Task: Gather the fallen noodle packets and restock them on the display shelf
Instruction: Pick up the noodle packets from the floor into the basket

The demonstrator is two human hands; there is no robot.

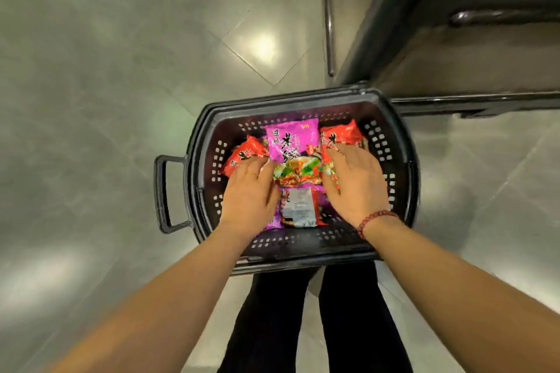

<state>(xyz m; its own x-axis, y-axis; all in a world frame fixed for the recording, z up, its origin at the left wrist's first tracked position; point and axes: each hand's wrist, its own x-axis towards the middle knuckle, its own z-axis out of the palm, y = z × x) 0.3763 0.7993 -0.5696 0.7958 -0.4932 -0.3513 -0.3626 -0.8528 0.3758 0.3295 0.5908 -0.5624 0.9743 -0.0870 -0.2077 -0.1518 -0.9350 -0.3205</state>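
Left hand (248, 191) and right hand (354, 185) lie flat, gripping nothing, on the noodle packets (291, 142) in the centre basket (303, 97), which are likely light, crinkly and slippery, best pinched at the edges.

Grey tiled floor (106, 100) bears a black basket (216, 157) holding noodle packets (291, 142).

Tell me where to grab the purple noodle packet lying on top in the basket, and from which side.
Pinch the purple packet by its two long side edges, coming from above: it lies flat, face up, on top of the pile in the basket, and the left hand and right hand flank it.
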